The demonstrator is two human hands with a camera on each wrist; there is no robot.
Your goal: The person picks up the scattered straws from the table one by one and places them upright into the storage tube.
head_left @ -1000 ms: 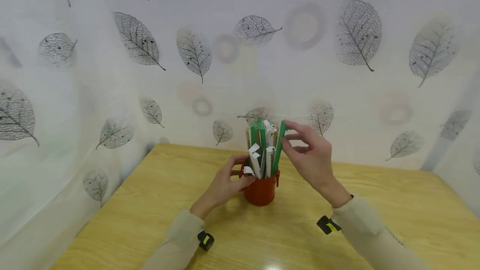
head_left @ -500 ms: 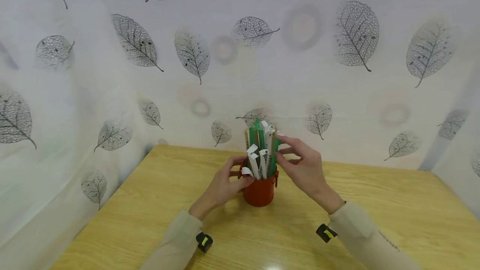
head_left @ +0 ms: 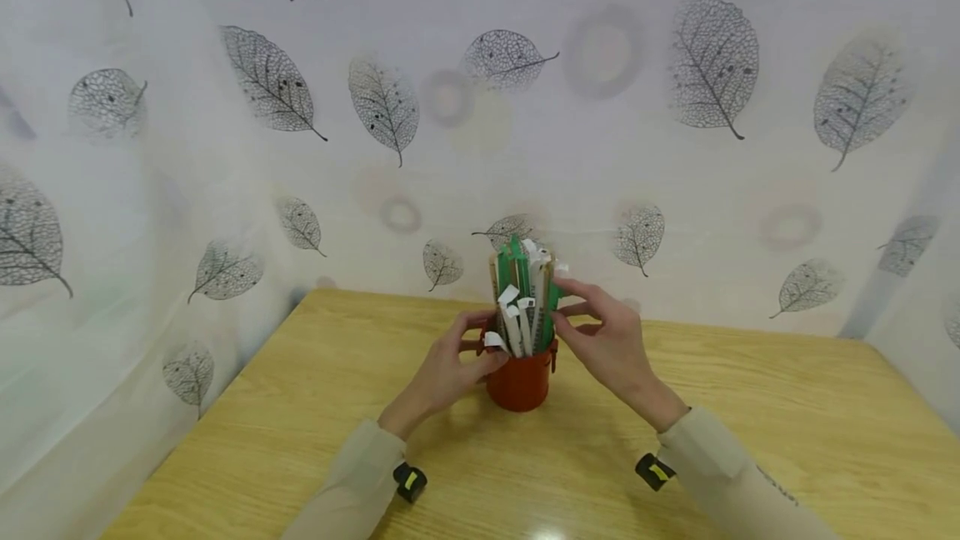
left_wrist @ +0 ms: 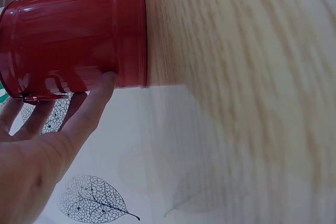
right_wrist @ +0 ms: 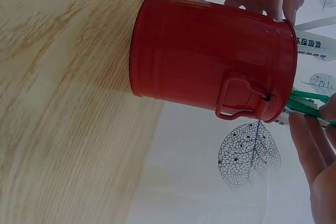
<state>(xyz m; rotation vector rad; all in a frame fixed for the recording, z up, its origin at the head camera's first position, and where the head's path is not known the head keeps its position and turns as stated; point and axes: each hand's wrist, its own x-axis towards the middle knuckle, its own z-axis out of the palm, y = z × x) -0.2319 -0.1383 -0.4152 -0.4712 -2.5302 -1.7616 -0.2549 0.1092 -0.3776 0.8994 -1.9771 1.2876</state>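
A small red metal bucket (head_left: 517, 386) stands upright on the wooden table, packed with straws in white paper wrappers (head_left: 537, 273) and several green ones (head_left: 514, 257). My left hand (head_left: 444, 367) holds the bucket at its left side, thumb on the front and fingers near the rim; the left wrist view shows the thumb on the red wall (left_wrist: 68, 35). At the right side of the bunch, my right hand (head_left: 611, 344) pinches a green straw (right_wrist: 310, 107) between thumb and fingers. Its lower end is inside the bucket, hidden by the wall.
The light wooden table (head_left: 300, 440) reaches back to a pale cloth (head_left: 465, 165) printed with skeleton leaves, which also hangs at both sides. A looped handle bracket (right_wrist: 239, 98) sticks out from the bucket's side.
My right hand has lowered and moved left, bringing the green straw down into the bucket against the others. My left hand has stayed on the bucket.
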